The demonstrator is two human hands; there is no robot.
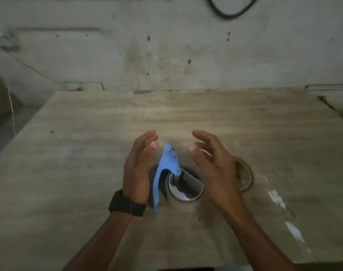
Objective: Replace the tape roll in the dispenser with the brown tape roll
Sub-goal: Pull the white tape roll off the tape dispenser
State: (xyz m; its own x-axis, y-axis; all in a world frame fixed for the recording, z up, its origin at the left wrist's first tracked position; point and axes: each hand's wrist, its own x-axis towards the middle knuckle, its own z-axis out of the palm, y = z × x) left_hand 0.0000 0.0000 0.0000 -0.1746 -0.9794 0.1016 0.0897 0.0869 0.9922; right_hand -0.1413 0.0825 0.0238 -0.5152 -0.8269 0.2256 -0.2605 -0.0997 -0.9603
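So the blue tape dispenser [166,173] is sitting on the wooden table [88,153] pretty much dead center of the head view, a bit below the middle. It's standing on its edge, blue frame running from about 12 o'clock down to 7 o'clock, with a few small metal rivets along the top. A grey curved guard or roll holder [186,189] hangs off its 4 o'clock side; looks like there's a roll or core in there but it's too dark and blurry to say for sure.

Left hand [139,167] is at 9 o'clock of the dispenser, palm facing inward, fingers spread loosely and curled a little, holding nothing. It's just beside the blue frame, and I can't tell if the heel of the palm is actually touching it. There's a black watch [126,204] on that wrist.

Right hand [213,165] is at 3 o'clock of the dispenser, also loosely spread with nothing in it, fingers curved toward the other hand, hovering just above the grey part.

The brown tape roll [245,176] is lying flat on the table at 3 o'clock of the dispenser, half hidden behind the right hand, only its right side showing.

Some white smears [278,200] on the table at around 4 o'clock, and a black cable loop [229,10] on the wall at 12 o'clock.
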